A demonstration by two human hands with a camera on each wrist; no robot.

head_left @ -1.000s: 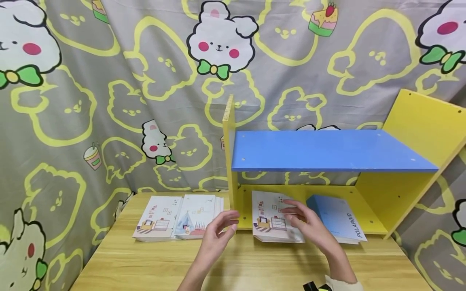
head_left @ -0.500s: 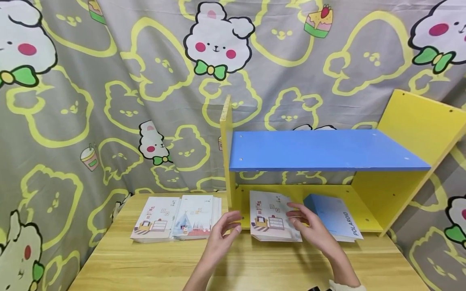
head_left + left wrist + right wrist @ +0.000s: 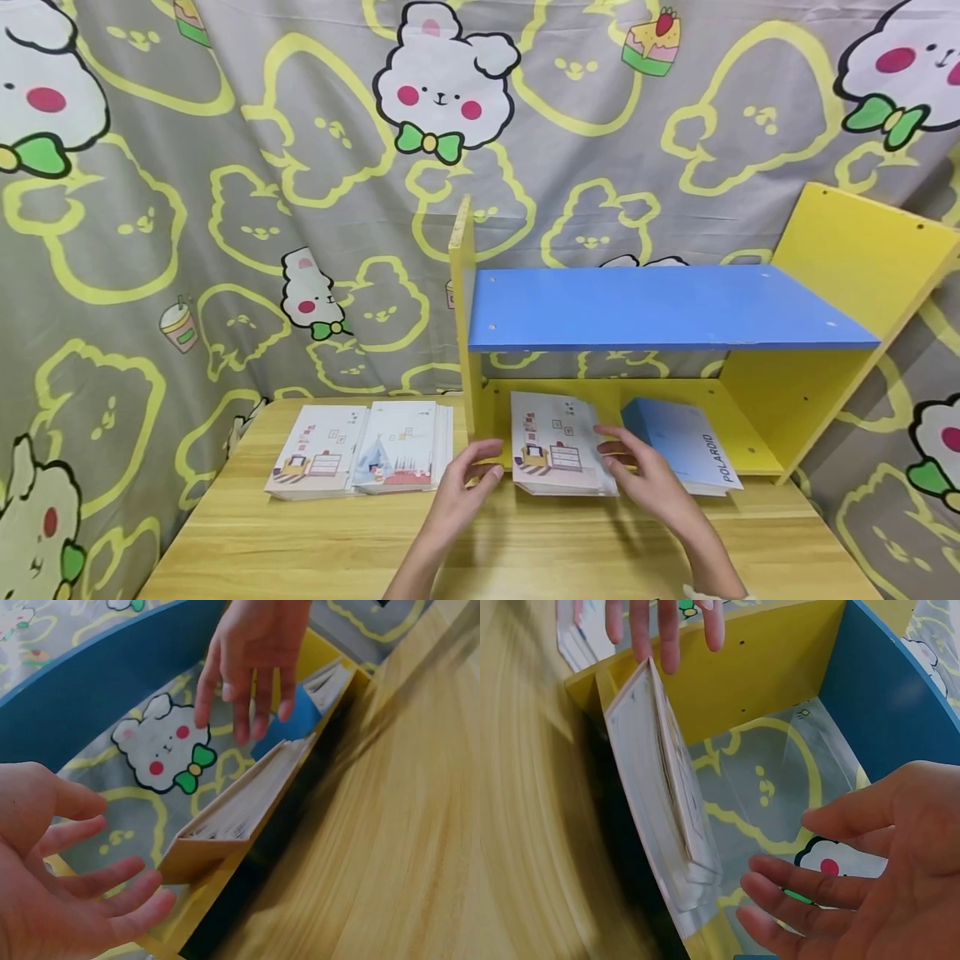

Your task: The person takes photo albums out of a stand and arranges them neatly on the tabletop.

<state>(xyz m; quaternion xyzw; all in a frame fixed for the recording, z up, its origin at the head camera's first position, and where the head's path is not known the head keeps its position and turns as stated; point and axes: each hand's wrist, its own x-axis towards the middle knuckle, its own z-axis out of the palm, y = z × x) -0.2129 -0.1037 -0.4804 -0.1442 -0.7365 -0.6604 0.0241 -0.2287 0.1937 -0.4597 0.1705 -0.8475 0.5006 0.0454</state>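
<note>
- Left hand [image 3: 458, 495] and right hand [image 3: 651, 480] hover at the shelf's [image 3: 667, 308] front, fingers loosely spread, both empty; uneven pushing could skew the white book [image 3: 553, 442].
- It lies on the shelf's bottom, seemingly overhanging its front edge; downward pressure might tip it.

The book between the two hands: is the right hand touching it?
Apart. The right wrist view shows patterned cloth in a gap between the fingers of the right hand and the book.
</note>
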